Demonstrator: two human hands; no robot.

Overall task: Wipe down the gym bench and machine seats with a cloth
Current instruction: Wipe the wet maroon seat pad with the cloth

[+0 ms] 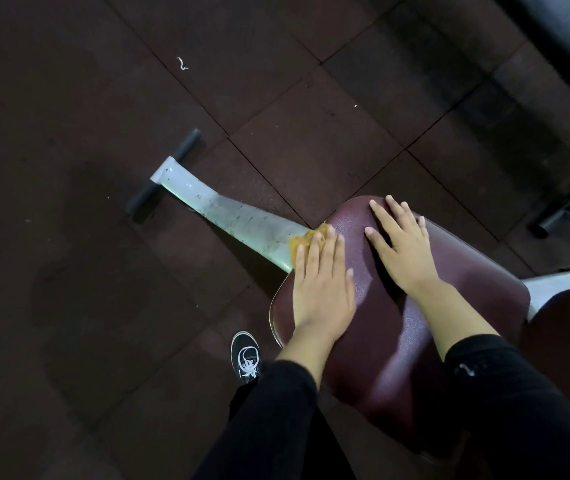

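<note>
A maroon padded bench seat (pixel 380 341) fills the lower right of the head view. My left hand (pixel 321 282) lies flat with straight fingers on the seat's left edge and presses a yellow-orange cloth (pixel 306 239) down; most of the cloth is hidden under the fingers. My right hand (pixel 403 245) rests flat on the seat's far end, fingers spread, with nothing in it.
A white metal bench leg (pixel 228 216) with a dark crossbar foot (pixel 162 171) runs out to the left over dark rubber floor tiles (pixel 311 133). My black shoe (pixel 246 358) stands beside the seat. Another maroon pad (pixel 567 341) and a second frame foot (pixel 567 209) are at the right.
</note>
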